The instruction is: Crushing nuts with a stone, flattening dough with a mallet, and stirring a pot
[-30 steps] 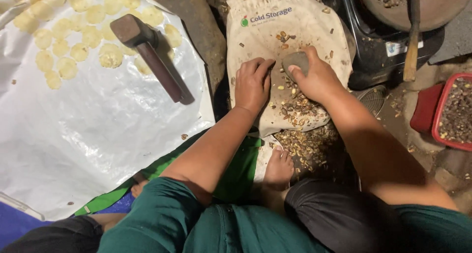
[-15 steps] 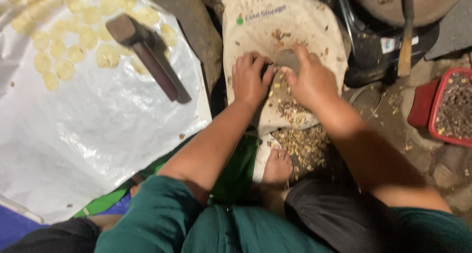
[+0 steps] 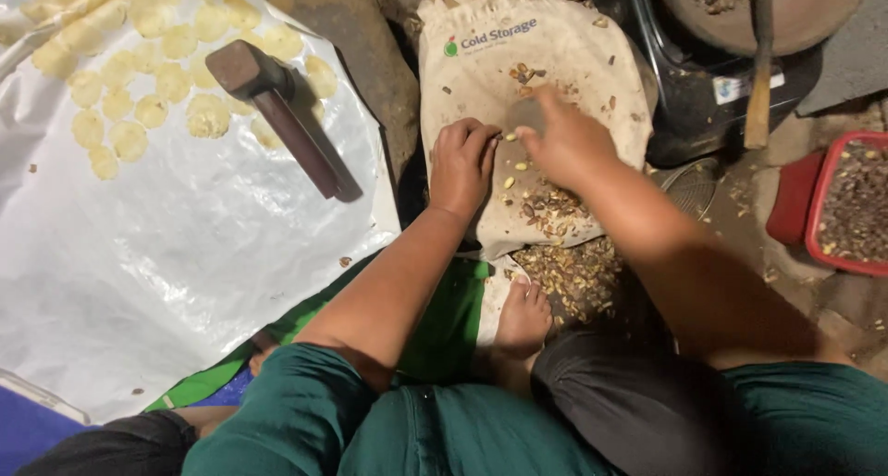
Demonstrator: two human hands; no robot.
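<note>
My left hand (image 3: 462, 164) rests on a cream cloth bag (image 3: 555, 64) spread over a block, fingers curled around something small that I cannot make out. My right hand (image 3: 564, 141) is shut on a grey stone (image 3: 524, 115), held just above the bag beside the left fingers. A few pale kernels (image 3: 514, 167) lie between the two hands. Brown broken shells (image 3: 553, 212) are piled on the bag's near part and spill to the ground by my bare foot (image 3: 523, 319).
A white plastic sheet (image 3: 166, 272) at left carries several flattened pale yellow discs (image 3: 129, 97) and a brown wooden mallet (image 3: 277, 120). A red tray (image 3: 846, 208) with shells sits at right. A dark container and a wooden handle (image 3: 760, 69) stand behind the bag.
My right hand with the stone has lifted and shifted slightly toward the left hand. The left hand's fingers have curled in tighter on the bag.
</note>
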